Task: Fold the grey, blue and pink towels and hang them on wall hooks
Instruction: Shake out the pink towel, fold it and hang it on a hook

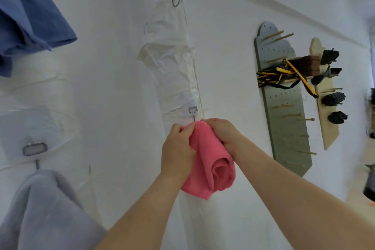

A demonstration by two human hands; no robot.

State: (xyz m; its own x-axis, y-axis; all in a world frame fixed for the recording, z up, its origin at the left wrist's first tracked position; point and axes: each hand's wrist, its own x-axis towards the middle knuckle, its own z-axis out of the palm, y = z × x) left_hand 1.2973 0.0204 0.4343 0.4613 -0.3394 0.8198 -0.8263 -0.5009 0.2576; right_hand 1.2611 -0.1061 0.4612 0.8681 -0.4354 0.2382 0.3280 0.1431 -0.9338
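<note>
We hold the pink towel [211, 160] bunched against the white wall; our left hand [177, 148] pinches its upper edge, and our right hand [221, 132] curls over the gathered top. The metal hook [193, 110] sits just above our knuckles, nearer the right hand; whether cloth has caught its tip we cannot tell, since our fingers cover it. The towel's long axis runs down from the hook; it looks soft and plush, its lower end curled into a loose roll. The blue towel [30, 16] and grey towel [44, 209] hang at left.
</note>
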